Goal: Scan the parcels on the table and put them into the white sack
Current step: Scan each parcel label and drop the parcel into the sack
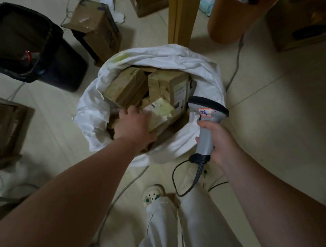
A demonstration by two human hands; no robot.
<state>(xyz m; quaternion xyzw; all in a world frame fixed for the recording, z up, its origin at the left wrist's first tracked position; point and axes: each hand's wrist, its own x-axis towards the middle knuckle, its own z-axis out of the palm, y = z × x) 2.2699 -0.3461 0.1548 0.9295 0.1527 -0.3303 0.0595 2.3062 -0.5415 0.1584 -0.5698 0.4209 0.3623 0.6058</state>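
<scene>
r grip (221,143) round scanner (208,112) | l grip (133,126) holds parcel (158,112) in sack (173,54)

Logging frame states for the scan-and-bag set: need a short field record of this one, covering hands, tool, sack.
left hand: inside the white sack, on a labelled parcel; fingers hidden, grip unclear
right hand: grips a corded barcode scanner beside the sack
sack state: open, standing on the floor, several cardboard parcels inside
nearby: black bin left of the sack
</scene>
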